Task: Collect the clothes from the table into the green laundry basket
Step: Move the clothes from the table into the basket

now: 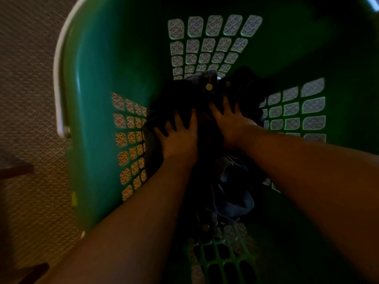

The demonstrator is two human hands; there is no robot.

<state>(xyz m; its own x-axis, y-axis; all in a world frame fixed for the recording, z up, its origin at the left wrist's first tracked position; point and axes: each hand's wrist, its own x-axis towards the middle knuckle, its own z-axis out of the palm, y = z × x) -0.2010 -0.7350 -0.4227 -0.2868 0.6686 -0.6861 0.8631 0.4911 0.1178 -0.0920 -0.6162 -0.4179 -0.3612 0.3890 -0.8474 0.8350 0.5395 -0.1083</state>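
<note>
Fingers [191, 116] spread on dark clothes [184, 99], green basket [98, 83], patterned carpet [26, 78].

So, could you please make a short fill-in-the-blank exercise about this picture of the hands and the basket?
1. The laundry basket is ____ in colour.
2. Both hands, left hand and right hand, press on dark clothes ____ the basket.
3. The fingers of both hands are spread ____.

Missing words: green; inside; open

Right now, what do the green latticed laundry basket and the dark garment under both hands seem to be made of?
Green laundry basket: looks like moulded plastic, smooth and glossy, with highlights and cut-out grid vents. Dark garment: probably denim, matte, creased, with a metal button; dim light leaves this uncertain.
</note>
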